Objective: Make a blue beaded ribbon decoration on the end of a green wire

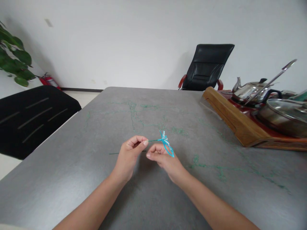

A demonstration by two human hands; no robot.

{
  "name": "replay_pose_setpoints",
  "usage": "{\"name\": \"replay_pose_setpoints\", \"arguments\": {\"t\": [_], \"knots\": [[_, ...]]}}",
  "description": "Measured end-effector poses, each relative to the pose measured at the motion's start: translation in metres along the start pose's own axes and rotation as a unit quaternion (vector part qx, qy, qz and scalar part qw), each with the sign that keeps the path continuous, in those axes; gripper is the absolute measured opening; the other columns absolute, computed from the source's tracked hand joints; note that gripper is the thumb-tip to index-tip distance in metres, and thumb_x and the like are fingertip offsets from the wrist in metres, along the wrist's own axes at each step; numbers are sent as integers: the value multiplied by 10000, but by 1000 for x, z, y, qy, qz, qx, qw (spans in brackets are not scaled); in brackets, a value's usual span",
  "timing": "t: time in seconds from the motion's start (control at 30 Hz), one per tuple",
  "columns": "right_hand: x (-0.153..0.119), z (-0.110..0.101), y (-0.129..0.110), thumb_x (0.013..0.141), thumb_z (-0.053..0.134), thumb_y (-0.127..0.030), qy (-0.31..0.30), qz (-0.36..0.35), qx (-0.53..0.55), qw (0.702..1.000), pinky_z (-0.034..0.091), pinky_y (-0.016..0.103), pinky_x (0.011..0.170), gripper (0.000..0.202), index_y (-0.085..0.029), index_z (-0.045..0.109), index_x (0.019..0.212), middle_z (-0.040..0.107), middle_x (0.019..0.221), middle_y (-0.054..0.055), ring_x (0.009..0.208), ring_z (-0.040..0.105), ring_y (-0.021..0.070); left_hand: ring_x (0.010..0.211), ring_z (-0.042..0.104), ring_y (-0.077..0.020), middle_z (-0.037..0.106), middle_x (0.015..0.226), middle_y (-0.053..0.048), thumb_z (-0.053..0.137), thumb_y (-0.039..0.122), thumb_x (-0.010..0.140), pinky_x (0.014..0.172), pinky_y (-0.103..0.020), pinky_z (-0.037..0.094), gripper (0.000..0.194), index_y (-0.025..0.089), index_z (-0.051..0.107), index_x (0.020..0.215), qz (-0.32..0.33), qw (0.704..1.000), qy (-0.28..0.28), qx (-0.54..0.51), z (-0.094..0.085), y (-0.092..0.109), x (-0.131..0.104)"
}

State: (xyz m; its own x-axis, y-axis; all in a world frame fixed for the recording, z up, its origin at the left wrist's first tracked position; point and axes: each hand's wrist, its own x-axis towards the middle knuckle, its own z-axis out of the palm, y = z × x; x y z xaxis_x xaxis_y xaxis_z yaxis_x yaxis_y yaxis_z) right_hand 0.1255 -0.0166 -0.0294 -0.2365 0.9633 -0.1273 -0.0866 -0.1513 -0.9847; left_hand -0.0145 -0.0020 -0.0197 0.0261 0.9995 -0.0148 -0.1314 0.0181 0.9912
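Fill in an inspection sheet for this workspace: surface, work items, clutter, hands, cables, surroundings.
Surface: grey tabletop, with glare at lower left.
Work items: blue ornament on a thin green stem; a thin dark rod shows beside the left hand.
Clutter: fine green traces scattered about; loose strands or marks, cannot tell.
Hands: left pinches the stem; right hand is beside the ornament, fingertips together, grip unclear.
Cables: nothing seen.
Surroundings: wooden tray with metal kettle and lidded pot at right; black office chair beyond; plant at left.
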Motion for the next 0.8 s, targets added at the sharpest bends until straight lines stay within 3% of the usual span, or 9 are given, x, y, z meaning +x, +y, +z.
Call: {"name": "replay_pose_setpoints", "arguments": {"t": [0.27,0.53,0.8], "knots": [[-17,10,-10,810,570,-271,9,-65,-119,991,223,237,484,181,-192,534,651,337,523,-76,495,299,87,733,557,-136,637,766,3,685,262,788,694,-242,421,87,175,687,790,59,995,22,81,-5,-5,1],[-28,6,-26,860,548,-194,43,-158,-266,950,243,233,493,225,-185,545,636,332,504,-79,479,325,77,772,586,-157,642,784,-8,636,217,842,715,-259,430,88,188,686,776,165,960,13,226,-5,2,-3],[-27,-15,-39,917,493,-181,90,-283,-391,871,363,233,628,197,-184,648,795,623,679,-19,630,558,110,777,579,-150,622,786,-18,599,128,853,720,-255,427,112,168,661,769,236,925,-63,292,-1,5,-6]]}}
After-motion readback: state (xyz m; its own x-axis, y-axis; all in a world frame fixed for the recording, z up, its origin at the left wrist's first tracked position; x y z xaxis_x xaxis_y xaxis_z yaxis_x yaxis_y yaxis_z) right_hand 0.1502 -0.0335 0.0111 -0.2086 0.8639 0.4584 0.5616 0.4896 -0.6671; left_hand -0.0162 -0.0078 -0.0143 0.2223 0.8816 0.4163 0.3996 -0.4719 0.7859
